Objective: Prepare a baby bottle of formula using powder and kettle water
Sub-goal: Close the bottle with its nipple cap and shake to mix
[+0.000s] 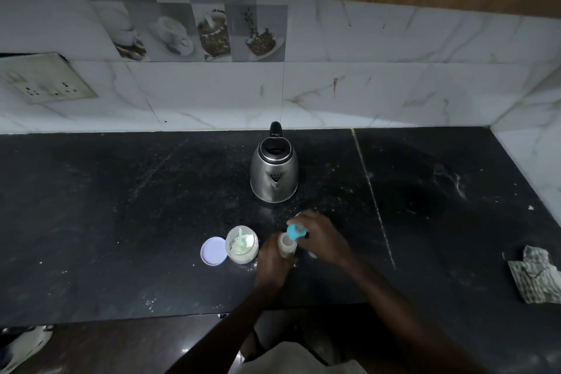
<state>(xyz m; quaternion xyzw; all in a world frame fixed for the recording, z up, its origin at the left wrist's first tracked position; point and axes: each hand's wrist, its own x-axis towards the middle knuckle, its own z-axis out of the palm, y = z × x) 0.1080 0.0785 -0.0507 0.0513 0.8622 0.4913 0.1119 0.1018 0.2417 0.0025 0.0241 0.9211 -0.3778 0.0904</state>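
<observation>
Two hands meet at the baby bottle (287,245), which stands on the desk (121,206) at 6 o'clock from the kettle (274,171). The left hand (270,258) wraps its fingers round the body; the right hand (321,237) pinches the blue cap (295,231), tilted at the open mouth. At the bottle's 9 o'clock the powder jar (242,247) sits open, with the lid (213,251) beside it. I cannot tell the bottle's contents; capping and shaking probably remain.

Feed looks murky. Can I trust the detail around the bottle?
Head view: dim, the dark counter swallowing detail; wide-angle bends the backsplash; left hand, right hand and blue cap at the bottle are blurred; kettle reads sharp with soft glare.
</observation>
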